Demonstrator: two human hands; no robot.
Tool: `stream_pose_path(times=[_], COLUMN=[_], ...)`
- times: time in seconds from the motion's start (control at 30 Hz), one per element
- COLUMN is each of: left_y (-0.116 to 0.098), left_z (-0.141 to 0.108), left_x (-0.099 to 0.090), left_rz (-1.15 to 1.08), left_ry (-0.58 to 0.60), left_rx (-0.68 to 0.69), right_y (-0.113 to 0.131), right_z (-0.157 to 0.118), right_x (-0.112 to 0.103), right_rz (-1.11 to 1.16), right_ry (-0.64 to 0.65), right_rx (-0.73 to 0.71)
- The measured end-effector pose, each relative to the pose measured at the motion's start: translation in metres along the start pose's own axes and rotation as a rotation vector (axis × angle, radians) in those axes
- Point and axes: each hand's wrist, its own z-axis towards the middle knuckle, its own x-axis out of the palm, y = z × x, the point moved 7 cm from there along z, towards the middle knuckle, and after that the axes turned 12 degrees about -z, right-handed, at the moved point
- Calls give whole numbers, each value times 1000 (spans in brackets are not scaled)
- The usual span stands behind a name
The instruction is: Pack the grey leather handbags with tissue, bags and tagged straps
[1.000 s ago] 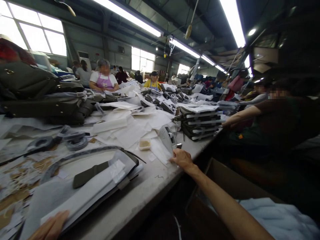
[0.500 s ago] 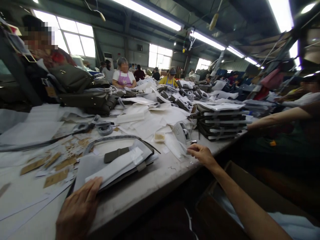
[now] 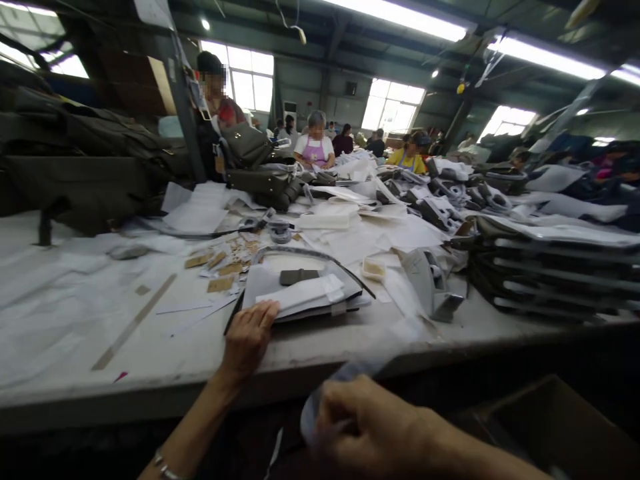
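Observation:
A dark bag [image 3: 305,315] lies flat on the table, topped by pale sheet material and a folded white wrap [image 3: 300,293] with a clear tape patch at one end. My left hand [image 3: 250,333] rests on its near left corner, fingers stretched flat over the wrap's end. At the table's front edge, my right hand [image 3: 363,423] is closed, blurred by motion, pinching a strip of clear tape [image 3: 357,370]. The strip stretches back toward a grey tape dispenser [image 3: 425,283] on the right. A dark strap piece [image 3: 299,276] sits on the bag.
Stacked dark bags [image 3: 555,267] with white wraps stand at the right. A small tray [image 3: 373,269], brown tags [image 3: 220,285] and loose white sheets [image 3: 350,233] lie around. More bags [image 3: 85,173] pile up left. An open carton [image 3: 560,420] stands below the table. Co-workers sit behind.
My right hand has come from the dispenser toward me, drawing out a long strip of tape. My left hand stays on the bag's corner. The view has swung left.

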Motion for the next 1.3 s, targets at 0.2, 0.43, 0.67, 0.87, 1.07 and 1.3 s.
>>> stream_pose_path(times=[0.2,0.43,0.67,0.87,1.07,1.3], left_y=[-1,5,1,3,1,2], left_z=[-2,-9,-5,-2,-3,0], left_x=[3,4,-2,-7,-4,-5], left_rz=[-38,-90,-16,-53,-27,-64], left_ry=[24,-85,-133,-131,-99,-101], left_rx=[-36,-42,-45,-91,-42,-78], right_y=[49,51,5,-22,-36,-46], right_z=[52,178,285,329,346,313], right_x=[64,-53,-120,-128,-131,-170], right_rz=[561,93,-123,-138,-118,-325], right_ry=[518,108,-147,-232,-312,-372], right_rx=[-66,-217,-151,-93,-30,96])
